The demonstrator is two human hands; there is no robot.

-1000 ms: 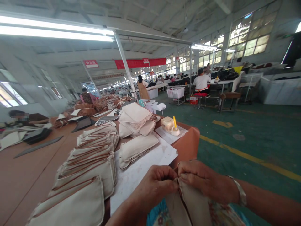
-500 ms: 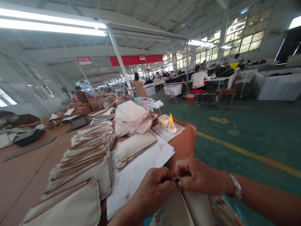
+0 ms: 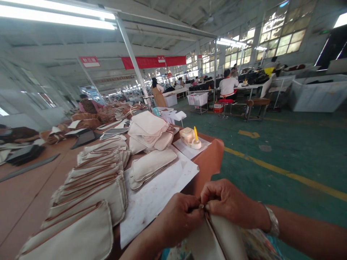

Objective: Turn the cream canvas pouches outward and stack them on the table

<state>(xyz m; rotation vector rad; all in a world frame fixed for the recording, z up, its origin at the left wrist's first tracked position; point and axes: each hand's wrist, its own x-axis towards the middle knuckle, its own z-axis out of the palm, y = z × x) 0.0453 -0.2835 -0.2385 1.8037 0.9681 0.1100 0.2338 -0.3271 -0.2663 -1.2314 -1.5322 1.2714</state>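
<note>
Both my hands pinch the top end of a cream leather piece (image 3: 229, 234) that hangs down over my lap. My left hand (image 3: 180, 215) grips it from the left, thumb and fingers closed at the edge. Right beside it, my right hand (image 3: 230, 204), with a bracelet at the wrist, pinches the same end. A dark, brown-edged fold runs down the piece between the hands. My fingertips partly hide the pinched end. On the table to the left, a row of cream leather pieces (image 3: 89, 195) with brown edges lies overlapped.
White paper (image 3: 151, 202) on the brown table bears a small stack of cream pieces (image 3: 153, 164). Behind is a taller cream pile (image 3: 149, 126). A glue container (image 3: 189, 138) with a yellow-handled brush stands near the table corner. Co-workers sit and stand farther off.
The view has shifted slightly, so the table things appear a little farther left and higher. Both hands keep pinching the cream leather piece in nearly the same place.
</note>
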